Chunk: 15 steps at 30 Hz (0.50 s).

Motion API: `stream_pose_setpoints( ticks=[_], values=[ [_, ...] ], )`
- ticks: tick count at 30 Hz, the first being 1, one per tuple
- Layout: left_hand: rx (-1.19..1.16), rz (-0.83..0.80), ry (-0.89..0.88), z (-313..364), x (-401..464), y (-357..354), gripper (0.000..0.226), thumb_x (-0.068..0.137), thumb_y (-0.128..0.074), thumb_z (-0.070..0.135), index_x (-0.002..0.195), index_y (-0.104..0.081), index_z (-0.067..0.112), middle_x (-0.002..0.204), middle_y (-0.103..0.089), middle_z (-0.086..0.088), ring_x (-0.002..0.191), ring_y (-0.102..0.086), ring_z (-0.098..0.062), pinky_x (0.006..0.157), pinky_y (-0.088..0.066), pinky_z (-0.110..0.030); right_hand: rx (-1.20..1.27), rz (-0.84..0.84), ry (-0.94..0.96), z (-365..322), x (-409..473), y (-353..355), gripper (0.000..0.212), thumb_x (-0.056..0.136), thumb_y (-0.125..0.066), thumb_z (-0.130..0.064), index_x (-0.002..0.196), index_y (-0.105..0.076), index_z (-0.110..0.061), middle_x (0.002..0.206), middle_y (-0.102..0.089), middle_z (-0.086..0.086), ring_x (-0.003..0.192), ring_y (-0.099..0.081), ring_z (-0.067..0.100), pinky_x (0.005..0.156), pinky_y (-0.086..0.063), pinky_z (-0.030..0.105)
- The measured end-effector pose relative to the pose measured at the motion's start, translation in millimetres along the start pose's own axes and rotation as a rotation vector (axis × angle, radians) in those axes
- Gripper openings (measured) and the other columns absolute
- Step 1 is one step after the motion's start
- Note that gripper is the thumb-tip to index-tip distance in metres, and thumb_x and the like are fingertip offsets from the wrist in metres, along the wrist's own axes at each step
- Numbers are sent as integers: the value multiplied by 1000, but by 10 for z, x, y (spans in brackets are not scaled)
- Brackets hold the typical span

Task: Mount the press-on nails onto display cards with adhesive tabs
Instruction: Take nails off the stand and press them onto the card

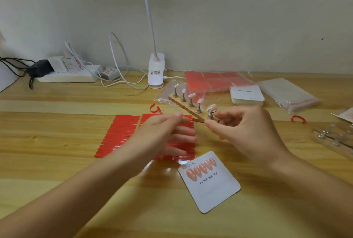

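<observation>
A white display card [214, 192] printed "Handmade Nail" lies near the front with a row of several pink nails [200, 169] stuck along its top. Behind it is a red sheet of adhesive tabs [118, 134]; my left hand [166, 136] rests on it with straight fingers. A wooden nail stand [183, 104] carries several metal pegs, each topped with a pink nail. My right hand [240, 132] pinches the nearest peg [210, 116] at the stand's near end between thumb and forefinger.
A stack of blank cards [246, 95], bagged red tab sheets [214, 81] and clear plastic bags [286, 92] lie at the back right. Peeled red liners [298, 119] curl on the table. A clip lamp [156, 71], a power strip [66, 78] and cables line the wall.
</observation>
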<state>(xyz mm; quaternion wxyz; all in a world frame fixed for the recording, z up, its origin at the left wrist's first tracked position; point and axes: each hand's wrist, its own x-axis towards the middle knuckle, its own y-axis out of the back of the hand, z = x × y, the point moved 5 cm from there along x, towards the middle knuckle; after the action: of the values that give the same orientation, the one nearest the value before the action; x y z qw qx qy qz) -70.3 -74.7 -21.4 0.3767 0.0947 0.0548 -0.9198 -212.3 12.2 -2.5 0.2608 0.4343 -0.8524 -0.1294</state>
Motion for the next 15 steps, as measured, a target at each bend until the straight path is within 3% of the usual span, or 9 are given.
stream_pose_setpoints(
  ticks=[2, 5, 11, 14, 15],
  values=[
    [-129, -21, 6, 4, 32, -117, 22, 96, -43, 25, 97, -62, 14, 88, -73, -4, 82, -70, -13, 53, -54, -22, -13, 33, 26, -28, -58, -18, 11, 63, -76, -34, 70, -68, -31, 54, -63, -8, 50, -56, 0, 52, -49, 18],
    [-204, -22, -48, 29, 59, -198, 21, 97, -44, 17, 95, -63, 8, 81, -73, -2, 77, -70, -11, 54, -53, -21, -28, 75, 53, -37, -129, -29, 19, 61, -76, -38, 75, -68, -28, 51, -59, -12, 51, -54, -4, 51, -40, 6],
    [-146, -132, -65, 71, 85, -228, 18, 92, -49, 13, 98, -66, 9, 92, -72, -11, 79, -70, -19, 57, -56, -24, -112, -51, 177, -97, -253, 23, 24, 60, -64, -58, 78, -65, -41, 58, -58, -12, 61, -55, 3, 55, -39, 9],
    [-48, -165, -23, 115, 101, -172, 20, 90, -50, 12, 93, -70, 16, 87, -72, -9, 72, -69, -19, 54, -56, -25, -179, -43, 220, -59, -230, 202, 4, 73, -69, -34, 73, -65, -34, 67, -61, -11, 65, -57, 6, 56, -39, 7],
    [-13, -157, -5, 126, 110, -145, 21, 90, -51, 11, 90, -71, 17, 82, -71, -7, 68, -68, -17, 53, -56, -24, -188, -2, 213, -29, -199, 290, 8, 74, -68, -28, 76, -63, -33, 73, -61, -12, 66, -57, 6, 57, -40, 7]
  ],
)
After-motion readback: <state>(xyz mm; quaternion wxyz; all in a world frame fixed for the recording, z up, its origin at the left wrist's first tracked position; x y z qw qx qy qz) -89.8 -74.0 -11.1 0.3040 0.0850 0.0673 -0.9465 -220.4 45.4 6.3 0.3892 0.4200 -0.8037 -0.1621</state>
